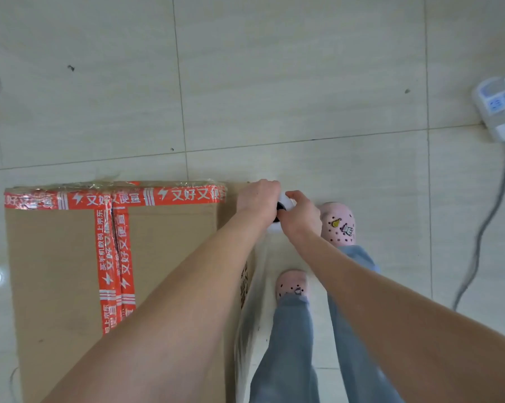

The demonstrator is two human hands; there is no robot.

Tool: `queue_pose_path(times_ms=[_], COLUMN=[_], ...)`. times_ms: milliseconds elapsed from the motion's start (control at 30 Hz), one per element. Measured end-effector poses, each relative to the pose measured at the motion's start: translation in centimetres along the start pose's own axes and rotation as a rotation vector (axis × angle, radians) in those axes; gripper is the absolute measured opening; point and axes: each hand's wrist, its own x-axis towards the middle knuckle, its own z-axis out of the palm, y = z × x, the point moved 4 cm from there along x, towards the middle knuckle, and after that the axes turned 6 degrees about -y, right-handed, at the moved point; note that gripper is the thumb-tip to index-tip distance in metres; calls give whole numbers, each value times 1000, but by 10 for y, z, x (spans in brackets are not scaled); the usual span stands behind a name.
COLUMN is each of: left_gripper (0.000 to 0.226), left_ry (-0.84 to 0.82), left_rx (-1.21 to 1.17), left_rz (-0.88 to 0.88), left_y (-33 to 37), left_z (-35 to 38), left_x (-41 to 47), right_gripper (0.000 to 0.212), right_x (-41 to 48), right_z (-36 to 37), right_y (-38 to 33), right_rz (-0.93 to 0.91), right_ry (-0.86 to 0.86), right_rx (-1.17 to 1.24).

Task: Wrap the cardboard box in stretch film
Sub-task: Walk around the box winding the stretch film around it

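Cardboard box (56, 271) on the floor (303, 82), stretch film roll (284, 209) at its far right corner.
Left hand (257, 199) and right hand (300, 219): each grip curled tight round the roll, likely keeping film taut along the box's right side. Fingers hide most of the roll; the film is hard to see; the box's near end is cut off.

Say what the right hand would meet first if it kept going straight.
The right hand grips the film roll; just past it comes the left hand, then probably the box; depth unclear.
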Motion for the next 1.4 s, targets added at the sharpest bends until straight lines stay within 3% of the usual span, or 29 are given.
queue_pose_path(times_ms=[167,267,333,500,633,700,800,1167,1300,1400], left_gripper=[18,11,17,30,23,10,14,18,10,9], left_ry=[88,137,138,81,52,7,26,154,150,117], left_rx=[-429,-651,-723,-519,-209,-149,-105,-512,-488,-455], left_rz=[-231,-332,-390,-324,-98,-72,-88,-435,-486,-503], left_y=[-19,-27,-32,-28,-12,-8,-12,-83,-102,-107], left_z=[-4,-10,-11,-20,-35,-41,-48,-74,-73,-71], left_x=[12,17,21,33,50,56,63,68,68,65], right_gripper=[45,45,48,54,52,52,50,44,43,23], right_x=[18,24,29,39,42,44,49,72,74,76], right_z=[-17,-24,-25,-22,-25,-28,-31,-16,5,14], right_y=[-38,-59,-63,-56,-55,-58,-68,-143,-153,-153], right_rz=[-172,-259,-220,28,45,25,-20,-222,-198,-189], right_ry=[17,32,0,-136,-128,-134,-129,-154,-239,-292], right_rx=[-287,-257,-215,-31,3,-15,-56,-164,-192,-238])
